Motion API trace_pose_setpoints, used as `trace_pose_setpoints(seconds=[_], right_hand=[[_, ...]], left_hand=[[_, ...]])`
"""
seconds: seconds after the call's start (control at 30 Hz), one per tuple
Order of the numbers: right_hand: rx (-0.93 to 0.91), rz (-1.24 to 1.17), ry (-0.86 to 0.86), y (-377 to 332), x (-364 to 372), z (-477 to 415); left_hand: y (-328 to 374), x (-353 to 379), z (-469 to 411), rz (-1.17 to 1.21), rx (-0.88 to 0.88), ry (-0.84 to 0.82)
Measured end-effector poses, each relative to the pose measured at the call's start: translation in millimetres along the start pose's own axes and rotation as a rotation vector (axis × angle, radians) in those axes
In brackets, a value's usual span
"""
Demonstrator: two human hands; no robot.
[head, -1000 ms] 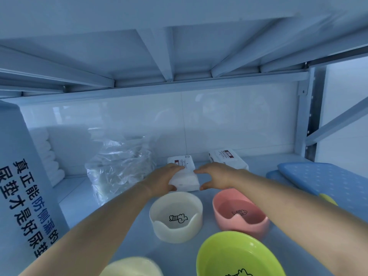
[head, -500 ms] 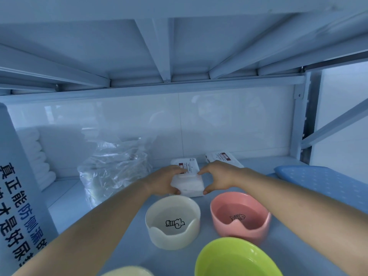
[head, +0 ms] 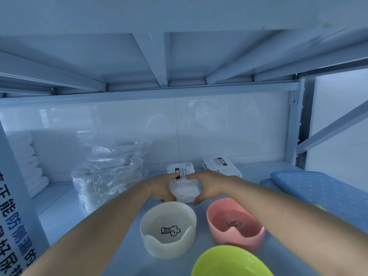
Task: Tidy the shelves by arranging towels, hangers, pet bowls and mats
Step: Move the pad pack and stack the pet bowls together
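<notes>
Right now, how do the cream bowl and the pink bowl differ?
The cream bowl is off-white with a striped cartoon figure printed inside; the pink bowl shows a fish skeleton. The cream bowl stands left of the pink bowl. Both are upright and empty, with a notch in the near rim.

Here we are at the shelf [head: 65,212]: our left hand [head: 159,186] and our right hand [head: 211,186] sit either side of a packet [head: 184,188] in the middle. A second packet [head: 221,166] lies just behind it to the right. Left of both is a plastic bag [head: 107,172], with stacked towels [head: 29,162] behind it against the back wall and a tall package [head: 18,226] at the near left edge. Before the hands stand the left bowl [head: 165,248] and the right bowl [head: 213,224] side by side, the front bowl [head: 229,261] nearest us. The mats [head: 322,188] lie stacked at the right.
</notes>
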State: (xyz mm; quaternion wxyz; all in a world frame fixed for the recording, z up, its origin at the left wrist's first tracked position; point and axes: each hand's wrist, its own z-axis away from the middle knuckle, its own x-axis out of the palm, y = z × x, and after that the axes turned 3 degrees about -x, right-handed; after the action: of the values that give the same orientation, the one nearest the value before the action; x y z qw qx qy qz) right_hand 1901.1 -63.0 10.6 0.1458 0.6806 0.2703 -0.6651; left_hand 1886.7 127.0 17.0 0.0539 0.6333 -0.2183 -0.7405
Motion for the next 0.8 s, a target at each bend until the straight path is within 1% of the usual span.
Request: trace_pose_setpoints(seconds=[0.13,0.2,0.3,0.37,0.57,0.67,0.8], right_hand=[[0.023,-0.072,0.004,-2,6,-4],[0.048,-0.139,0.035,-3,8,-6],[0.074,-0.265,0.102,-4,6,-8],[0.079,-0.298,0.147,-4,1,-7],[0.085,-0.325,0.266,4,-20,8],[0.059,-0.352,0.351,13,-32,24],[0.049,-0.428,0.434,31,-49,51]], left_hand=[[0,3,-4,0.009,0.008,0.045],[-3,5,-4,0.025,0.018,0.091],[-10,0,-2,-0.021,0.036,0.191],[-11,-5,0,0.005,0.055,0.246],[4,-5,6,-0.007,0.164,0.440],[19,-3,10,0.004,0.262,0.547],[48,4,9,-0.057,0.350,0.619]])
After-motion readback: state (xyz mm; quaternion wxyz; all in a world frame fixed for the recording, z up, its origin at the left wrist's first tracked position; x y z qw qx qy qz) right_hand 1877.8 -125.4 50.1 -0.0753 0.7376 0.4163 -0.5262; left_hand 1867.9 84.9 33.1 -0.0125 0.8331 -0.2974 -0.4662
